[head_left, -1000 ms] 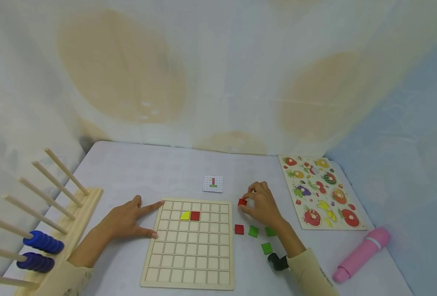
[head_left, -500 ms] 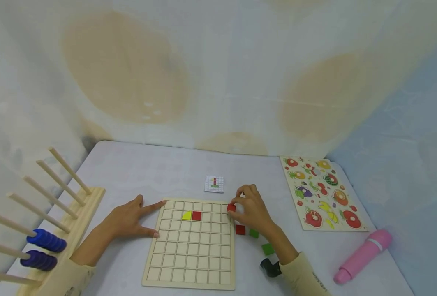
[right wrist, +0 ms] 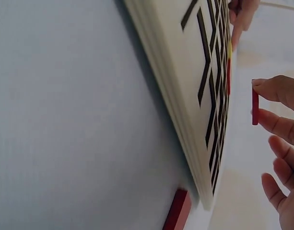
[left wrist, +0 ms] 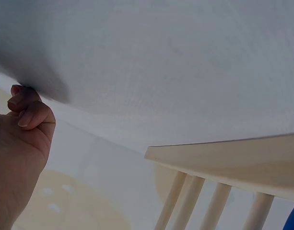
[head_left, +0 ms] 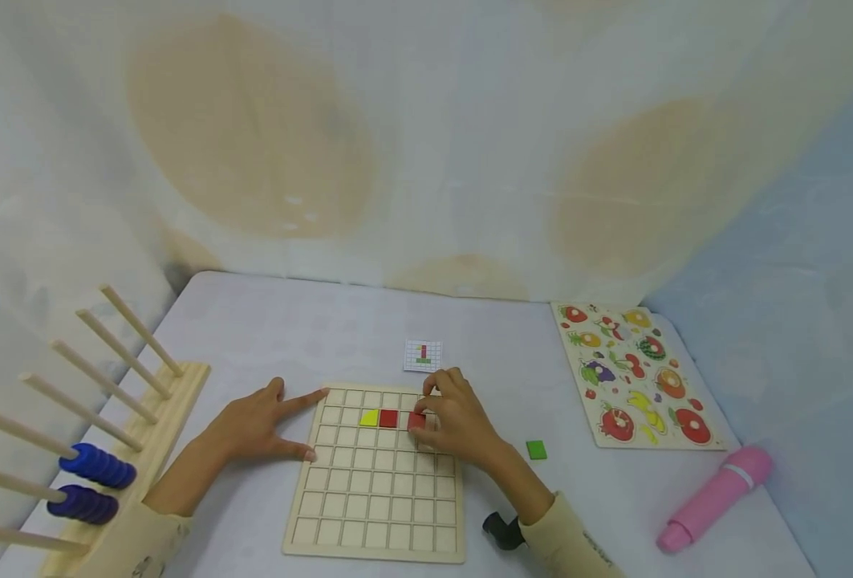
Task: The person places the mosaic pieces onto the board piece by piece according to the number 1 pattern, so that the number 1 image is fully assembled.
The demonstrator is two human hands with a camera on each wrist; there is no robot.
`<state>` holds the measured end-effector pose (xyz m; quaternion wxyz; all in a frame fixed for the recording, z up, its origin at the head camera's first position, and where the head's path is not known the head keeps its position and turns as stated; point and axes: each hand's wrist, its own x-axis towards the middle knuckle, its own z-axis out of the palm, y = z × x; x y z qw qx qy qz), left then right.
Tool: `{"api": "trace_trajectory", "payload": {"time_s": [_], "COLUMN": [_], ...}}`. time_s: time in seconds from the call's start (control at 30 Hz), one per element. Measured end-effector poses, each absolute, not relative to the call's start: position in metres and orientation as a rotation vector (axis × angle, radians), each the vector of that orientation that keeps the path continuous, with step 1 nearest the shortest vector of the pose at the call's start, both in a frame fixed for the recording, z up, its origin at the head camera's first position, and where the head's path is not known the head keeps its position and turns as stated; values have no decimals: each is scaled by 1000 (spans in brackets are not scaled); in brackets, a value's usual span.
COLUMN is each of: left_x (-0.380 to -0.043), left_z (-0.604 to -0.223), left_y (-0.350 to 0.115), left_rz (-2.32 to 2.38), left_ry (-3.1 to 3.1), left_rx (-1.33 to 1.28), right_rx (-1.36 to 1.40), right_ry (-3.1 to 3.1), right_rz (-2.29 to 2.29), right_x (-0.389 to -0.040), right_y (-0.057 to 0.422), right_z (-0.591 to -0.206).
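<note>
A wooden grid board [head_left: 368, 510] lies flat on the table. On it, a yellow tile [head_left: 369, 417] with one slanted or rounded corner sits left of a red square tile [head_left: 387, 418]. My left hand [head_left: 256, 421] touches the board's left edge with index finger and thumb stretched out; its other fingers are curled in. My right hand [head_left: 458, 417] pinches a second red tile [head_left: 416, 420] over the upper right cells. In the right wrist view that red tile [right wrist: 255, 102] stands on edge between thumb and finger, apart from the board. Another red tile [right wrist: 177, 211] lies beside the board.
Behind the board lies a small pattern card [head_left: 423, 355]. A green tile [head_left: 536, 449] rests to the right. Further right are a fruit puzzle board [head_left: 631, 433] and a pink microphone-shaped object [head_left: 715, 499]. A pegged wooden counting frame [head_left: 188, 377] with blue rings stands left.
The right hand has carried the red tile left, from beside the board to above its upper right cells. The left hand stays at the board's left edge.
</note>
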<state>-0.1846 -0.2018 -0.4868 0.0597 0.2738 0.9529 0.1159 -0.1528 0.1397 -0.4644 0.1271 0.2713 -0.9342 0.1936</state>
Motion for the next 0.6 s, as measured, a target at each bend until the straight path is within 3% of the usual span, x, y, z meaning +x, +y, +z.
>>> {"api": "trace_trajectory", "payload": {"time_s": [0.6], "left_x": [-186], "left_z": [-488], "left_y": [-202], "left_rz": [369], "left_ry": [2890], "left_rx": [818], "right_rx": [905], "right_ry": [-2759], "right_rz": [476], "right_x": [-148], "right_y": [109], "right_z": [-472]}}
